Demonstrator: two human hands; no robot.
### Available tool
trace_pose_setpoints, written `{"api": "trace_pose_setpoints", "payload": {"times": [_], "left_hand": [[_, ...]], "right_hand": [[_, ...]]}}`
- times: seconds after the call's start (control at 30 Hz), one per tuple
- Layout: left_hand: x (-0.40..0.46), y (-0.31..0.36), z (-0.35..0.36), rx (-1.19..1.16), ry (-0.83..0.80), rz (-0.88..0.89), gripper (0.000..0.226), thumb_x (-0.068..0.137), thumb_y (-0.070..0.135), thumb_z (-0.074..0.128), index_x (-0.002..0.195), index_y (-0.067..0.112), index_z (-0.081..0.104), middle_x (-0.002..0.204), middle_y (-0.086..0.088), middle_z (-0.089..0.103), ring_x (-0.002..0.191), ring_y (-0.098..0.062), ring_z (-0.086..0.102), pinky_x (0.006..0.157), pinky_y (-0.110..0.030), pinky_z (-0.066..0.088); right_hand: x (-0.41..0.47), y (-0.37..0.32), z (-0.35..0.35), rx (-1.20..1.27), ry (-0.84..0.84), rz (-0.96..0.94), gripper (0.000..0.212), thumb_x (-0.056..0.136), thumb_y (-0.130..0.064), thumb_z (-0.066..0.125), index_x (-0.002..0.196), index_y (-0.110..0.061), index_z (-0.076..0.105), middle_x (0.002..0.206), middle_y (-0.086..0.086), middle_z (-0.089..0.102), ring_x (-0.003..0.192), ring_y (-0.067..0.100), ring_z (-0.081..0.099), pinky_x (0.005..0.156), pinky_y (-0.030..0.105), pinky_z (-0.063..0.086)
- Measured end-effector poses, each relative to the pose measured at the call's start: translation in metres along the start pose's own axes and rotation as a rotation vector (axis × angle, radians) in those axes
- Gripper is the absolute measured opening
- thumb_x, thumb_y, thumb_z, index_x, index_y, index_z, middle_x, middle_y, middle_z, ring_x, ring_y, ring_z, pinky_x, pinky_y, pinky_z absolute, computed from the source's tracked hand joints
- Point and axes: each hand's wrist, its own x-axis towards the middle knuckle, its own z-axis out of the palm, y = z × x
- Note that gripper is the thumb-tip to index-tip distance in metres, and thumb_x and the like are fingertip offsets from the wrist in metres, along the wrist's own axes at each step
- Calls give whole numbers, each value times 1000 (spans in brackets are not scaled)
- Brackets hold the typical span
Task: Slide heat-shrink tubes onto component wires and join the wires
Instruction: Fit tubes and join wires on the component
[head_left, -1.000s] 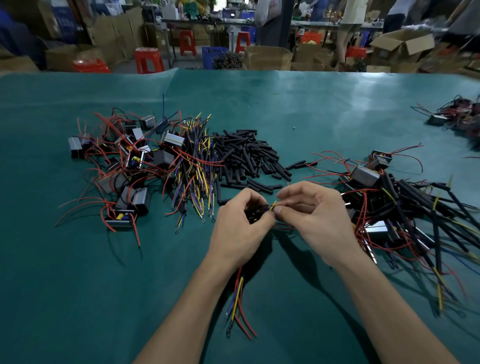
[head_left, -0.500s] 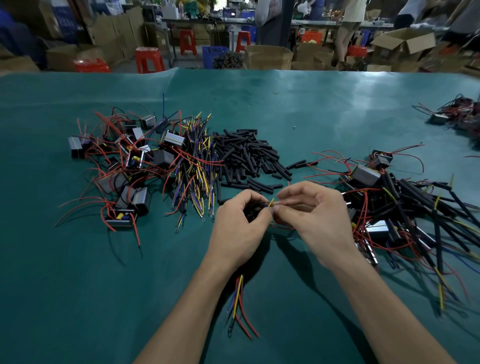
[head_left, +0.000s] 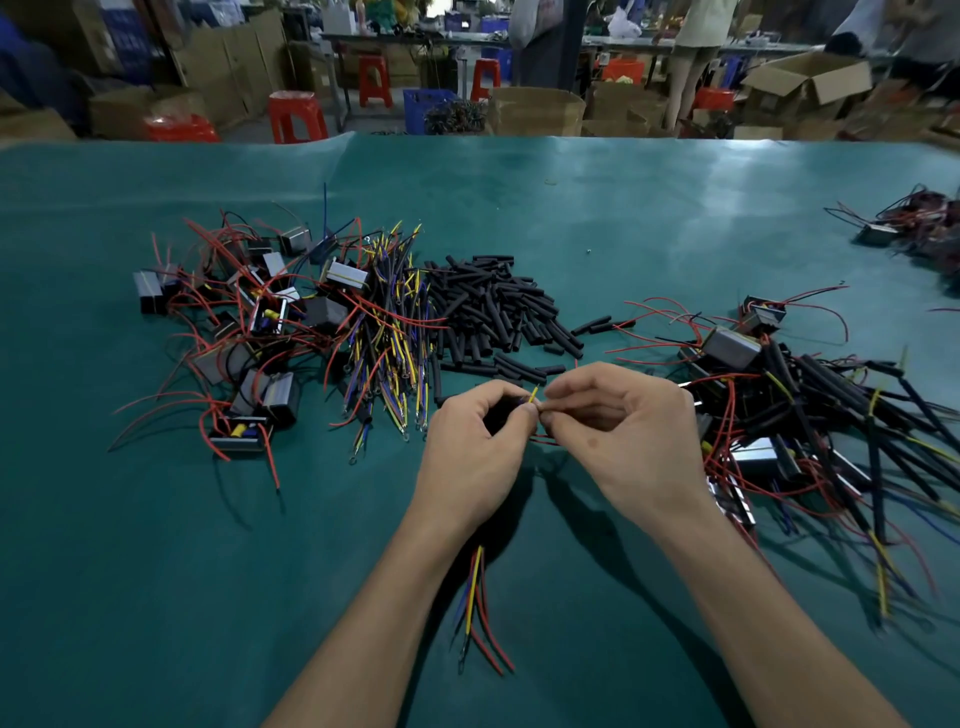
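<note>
behind our bench, a crowded workshop shows cardboard boxes (head_left: 810, 85), red plastic stools (head_left: 297, 115) and people standing at far tables. we work on a wide teal-green table cover (head_left: 571, 208) that fills most of the view.

our left hand (head_left: 475, 457) and right hand (head_left: 628, 441) meet near the middle of the cover, fingertips touching. the left hand's curled fingers and thumb pinch a thin yellow wire end (head_left: 533, 395) that pokes up between the two hands — something dark sits inside the fist, but we cannot tell what it is. the right hand pinches the same spot from the other side, with thin red strands showing just under its fingers. from below the left wrist a bundle of red, yellow and blue wires (head_left: 475, 603) trails toward us across the cover.

beyond the hands lies a heap of short black heat-shrink tubes (head_left: 493, 317). just to its left is a sheaf of loose yellow, blue and black wires with ring terminals (head_left: 387, 338), and further left a tangle of small grey box components with red leads (head_left: 228, 332). to the right of our right hand sits a pile of components with black-sleeved wires (head_left: 810, 415) — red leads curl out of it. another small tangle of components (head_left: 914, 223) lies at the far right edge.
</note>
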Motion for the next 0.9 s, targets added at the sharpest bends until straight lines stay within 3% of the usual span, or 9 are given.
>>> {"api": "trace_pose_setpoints", "payload": {"times": [0.2,0.4,0.73,0.9], "left_hand": [[0,1,0,-8,13,-9,12,80,27,62,82,19,72,77,1,73,70,-12,62,75,-37,53],[-1,3,-1,-13,23,-26,13,74,29,64,80,21,73,75,3,74,70,-11,65,74,-35,54],[-1,2,-2,-51,14,-26,5,78,19,71,82,17,73,76,1,75,69,-10,66,75,-38,57],[-2,4,-1,-79,3,-31,9,73,23,69,80,18,72,73,2,73,66,-9,63,70,-32,54]], "right_hand": [[2,2,-3,77,-52,78,30,75,8,83,83,-19,74,78,-1,79,77,13,77,76,27,62],[5,6,-4,198,-65,157,28,72,9,86,86,-12,73,78,3,79,78,17,78,71,20,58],[5,11,-4,360,-57,296,27,71,10,84,88,-8,72,80,11,78,72,20,76,70,26,61],[6,9,-6,325,-50,294,28,70,11,85,87,-8,73,76,10,78,70,18,75,71,27,62]]}}
